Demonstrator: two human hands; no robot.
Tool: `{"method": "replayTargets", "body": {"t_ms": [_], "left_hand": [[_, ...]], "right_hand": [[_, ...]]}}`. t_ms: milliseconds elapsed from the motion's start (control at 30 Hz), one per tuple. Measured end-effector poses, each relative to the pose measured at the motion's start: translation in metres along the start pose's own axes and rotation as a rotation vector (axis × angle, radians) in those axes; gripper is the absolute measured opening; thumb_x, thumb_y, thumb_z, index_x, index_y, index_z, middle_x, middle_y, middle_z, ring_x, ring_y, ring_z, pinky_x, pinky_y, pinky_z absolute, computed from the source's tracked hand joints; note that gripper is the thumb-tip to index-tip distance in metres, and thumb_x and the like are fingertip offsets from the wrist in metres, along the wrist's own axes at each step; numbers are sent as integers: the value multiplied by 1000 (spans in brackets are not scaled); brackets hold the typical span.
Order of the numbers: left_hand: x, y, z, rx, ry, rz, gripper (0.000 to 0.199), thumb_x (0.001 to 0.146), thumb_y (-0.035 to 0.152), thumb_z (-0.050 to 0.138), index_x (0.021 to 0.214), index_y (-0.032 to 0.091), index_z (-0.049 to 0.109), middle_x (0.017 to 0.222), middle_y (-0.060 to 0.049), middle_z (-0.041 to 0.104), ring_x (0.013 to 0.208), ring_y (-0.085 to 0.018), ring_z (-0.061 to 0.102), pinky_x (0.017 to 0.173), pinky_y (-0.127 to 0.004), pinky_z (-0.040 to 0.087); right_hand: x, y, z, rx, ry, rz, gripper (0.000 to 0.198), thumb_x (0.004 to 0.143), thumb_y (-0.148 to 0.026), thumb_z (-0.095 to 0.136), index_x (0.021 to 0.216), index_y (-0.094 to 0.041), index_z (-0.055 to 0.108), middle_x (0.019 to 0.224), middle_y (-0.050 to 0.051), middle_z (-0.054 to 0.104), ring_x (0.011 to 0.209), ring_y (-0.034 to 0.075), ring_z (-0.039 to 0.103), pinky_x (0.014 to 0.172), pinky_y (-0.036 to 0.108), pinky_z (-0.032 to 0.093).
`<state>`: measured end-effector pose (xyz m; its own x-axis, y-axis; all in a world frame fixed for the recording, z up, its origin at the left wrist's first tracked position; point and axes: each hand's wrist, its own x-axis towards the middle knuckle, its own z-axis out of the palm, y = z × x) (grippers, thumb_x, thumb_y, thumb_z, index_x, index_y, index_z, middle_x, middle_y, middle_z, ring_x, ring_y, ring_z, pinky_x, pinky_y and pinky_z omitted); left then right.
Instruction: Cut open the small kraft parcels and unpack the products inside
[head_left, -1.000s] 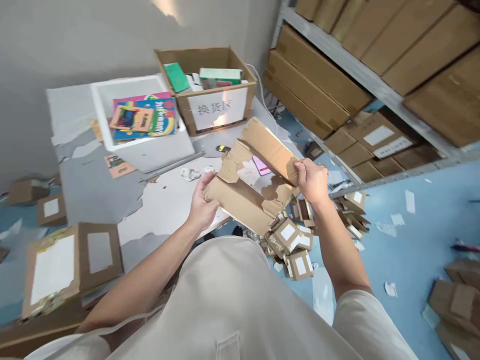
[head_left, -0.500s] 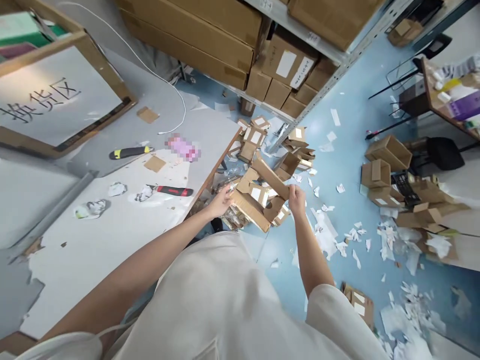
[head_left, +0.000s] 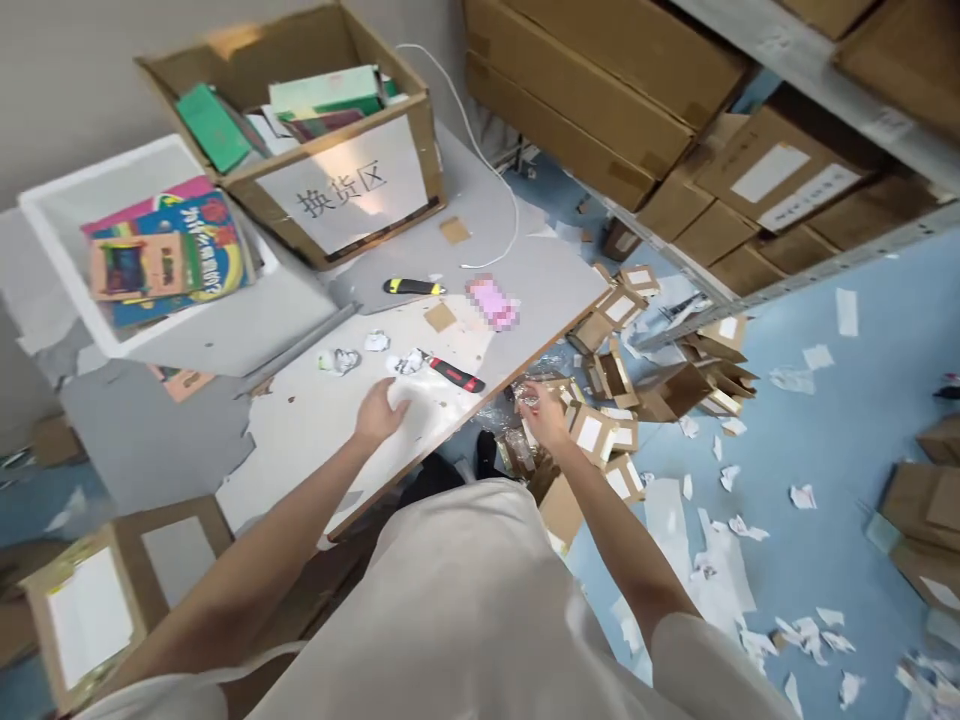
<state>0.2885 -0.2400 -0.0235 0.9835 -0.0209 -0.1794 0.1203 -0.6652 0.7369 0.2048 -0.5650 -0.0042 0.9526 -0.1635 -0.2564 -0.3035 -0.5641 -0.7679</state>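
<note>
Over the white-topped surface (head_left: 292, 450), my left grip (head_left: 380, 412) hovers with thumb and fingers parted around nothing, and just beyond it to the right lie crumpled paper (head_left: 409, 362) and a red-and-black cutter (head_left: 456, 374). Past the surface's edge, my right grip (head_left: 547, 415) is loosely curled, though against the clutter I can't tell whether it has hold of any clear plastic (head_left: 495, 414); small cartons (head_left: 589, 433) lie heaped beneath and to its right.

Left hand (head_left: 380, 412) over table (head_left: 551, 285); right hand (head_left: 545, 415) beyond its edge
</note>
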Motion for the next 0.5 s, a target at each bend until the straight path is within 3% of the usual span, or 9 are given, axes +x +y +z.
{"method": "replayTargets", "body": {"t_ms": [100, 200, 333, 500], "left_hand": [[38, -50, -49, 224, 140, -214, 86, 56, 46, 78, 127, 8, 49, 147, -30, 32, 141, -47, 21, 110, -65, 20], [73, -84, -67, 279, 130, -317, 98, 58, 50, 78, 136, 5, 39, 153, -31, 14, 142, -51, 7, 110, -67, 14], [105, -103, -58, 273, -24, -124, 102, 61, 51, 77, 143, 9, 34, 157, -27, 4, 144, -47, 2, 114, -60, 14], [127, -97, -42, 326, -187, 33, 83, 68, 38, 76, 141, 17, 43, 159, -20, 5, 144, -47, 5, 111, -67, 15]], "right_hand": [[54, -62, 64, -229, -236, -181, 48, 85, -17, 54, 132, -20, 48, 129, 10, 58, 109, 20, 60, 96, 35, 48], [94, -107, 120, -397, -408, -259, 55, 86, -10, 48, 140, -22, 41, 141, 11, 47, 114, 21, 59, 93, 34, 49], [123, -134, 176, -611, -512, -303, 66, 85, 1, 35, 146, -24, 31, 153, 14, 30, 114, 23, 58, 86, 35, 52], [127, -132, 214, -802, -513, -348, 52, 91, -3, 27, 139, -16, 41, 136, 18, 47, 106, 26, 60, 79, 36, 51]]}}
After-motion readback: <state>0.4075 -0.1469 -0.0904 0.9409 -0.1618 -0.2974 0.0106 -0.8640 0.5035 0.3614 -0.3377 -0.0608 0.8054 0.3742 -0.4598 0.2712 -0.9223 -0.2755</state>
